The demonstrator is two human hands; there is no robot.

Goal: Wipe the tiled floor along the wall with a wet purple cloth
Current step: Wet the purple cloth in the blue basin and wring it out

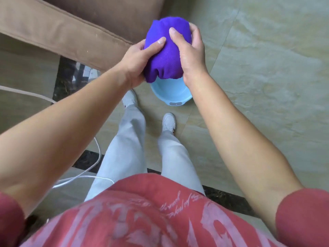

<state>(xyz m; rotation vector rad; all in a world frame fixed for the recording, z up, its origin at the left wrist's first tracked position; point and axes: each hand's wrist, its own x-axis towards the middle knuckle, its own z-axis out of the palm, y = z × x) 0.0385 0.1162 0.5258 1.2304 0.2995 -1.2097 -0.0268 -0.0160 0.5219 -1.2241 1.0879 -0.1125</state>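
Observation:
A bunched purple cloth [167,50] is held up in front of me between both hands. My left hand [137,61] grips its left side, thumb across the front. My right hand [190,50] clasps its right side, fingers over the top. Directly below the cloth a light blue basin [170,93] stands on the beige tiled floor [267,68]; the cloth and my hands hide most of it.
A brown sofa [62,27] fills the upper left, close to the basin. A white cable [80,175] runs over the floor at left. Black tile strips [67,77] cross the floor. My feet in white shoes [169,122] stand just behind the basin.

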